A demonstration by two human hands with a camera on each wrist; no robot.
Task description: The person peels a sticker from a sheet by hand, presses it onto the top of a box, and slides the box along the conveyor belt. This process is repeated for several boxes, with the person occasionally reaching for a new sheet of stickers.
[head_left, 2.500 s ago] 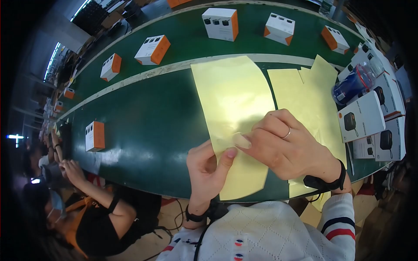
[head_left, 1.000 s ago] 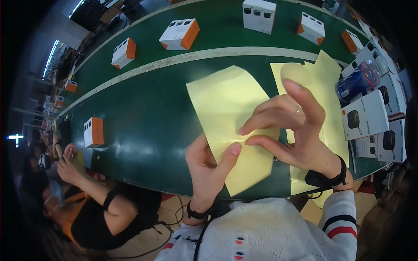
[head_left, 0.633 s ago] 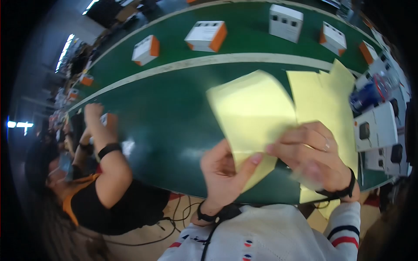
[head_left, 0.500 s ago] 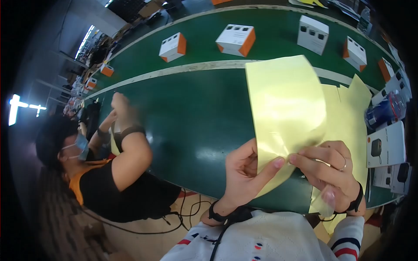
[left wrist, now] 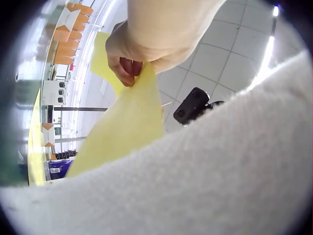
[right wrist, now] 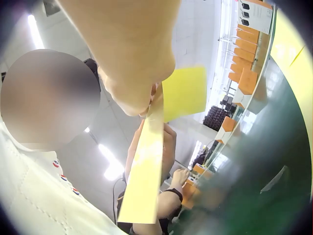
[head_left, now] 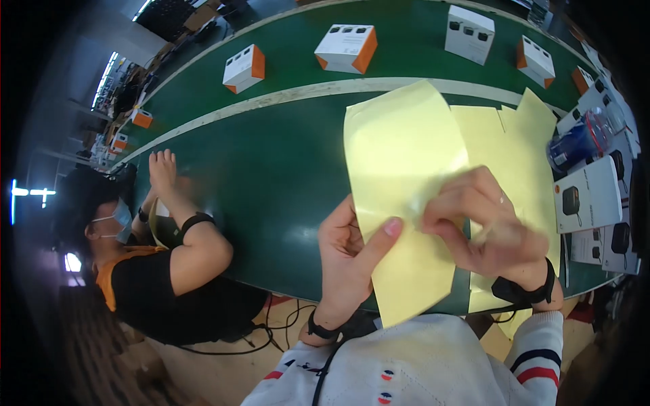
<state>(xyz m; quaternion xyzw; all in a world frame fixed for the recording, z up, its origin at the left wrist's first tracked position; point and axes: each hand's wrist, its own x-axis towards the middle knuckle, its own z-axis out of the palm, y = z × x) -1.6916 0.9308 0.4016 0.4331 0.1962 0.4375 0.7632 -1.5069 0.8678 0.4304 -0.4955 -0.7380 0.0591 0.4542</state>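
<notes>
Your left hand (head_left: 347, 256) pinches one rectangular yellow paper-like sheet (head_left: 403, 179) at its left edge; your blurred right hand (head_left: 484, 227) curls at its right, grasp unclear. Right of that sheet: yellow sheets (head_left: 531, 139), number unclear, and one blue plastic bottle (head_left: 567, 151). Beyond it: at least five white-and-orange cardboard boxes (head_left: 345, 49).

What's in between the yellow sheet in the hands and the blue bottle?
More yellow sheets, lying on the green table. The head view shows them between the held sheet and the bottle.
</notes>
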